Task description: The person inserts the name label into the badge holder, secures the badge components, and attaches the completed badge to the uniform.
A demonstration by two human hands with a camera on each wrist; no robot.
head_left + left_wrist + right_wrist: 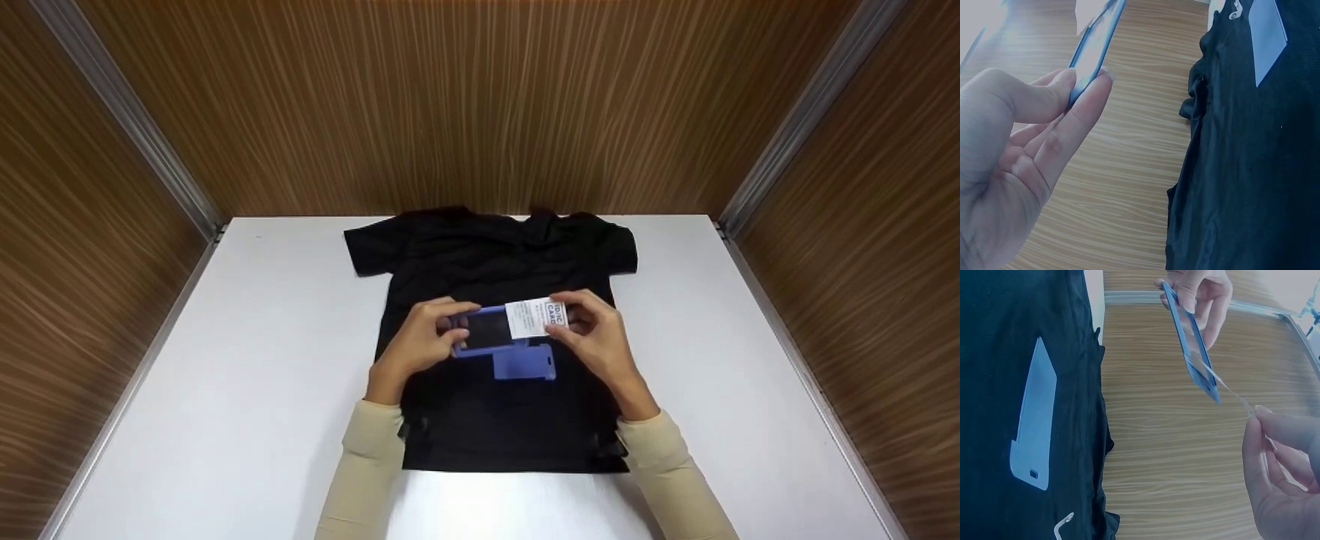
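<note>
My left hand [426, 341] pinches one end of a blue card holder frame [489, 350] with a see-through window, between thumb and fingers. In my right hand [604, 341] is a white paper card [529, 319] printed "ID/IC CARD", pinched at its right end. The card's left end overlaps the holder's right end in the head view; in the right wrist view, its far edge meets the frame [1188, 346]. Below the holder, a separate flat blue panel [523, 363] with a small slot lies on a black T-shirt [517, 431].
The T-shirt is spread on a white table [277, 360], its collar towards the back wall [480, 105]. Wood-grain panels with metal corner rails [817, 97] enclose three sides. A small pale hook-like piece [1061, 526] shows on the shirt in the right wrist view.
</note>
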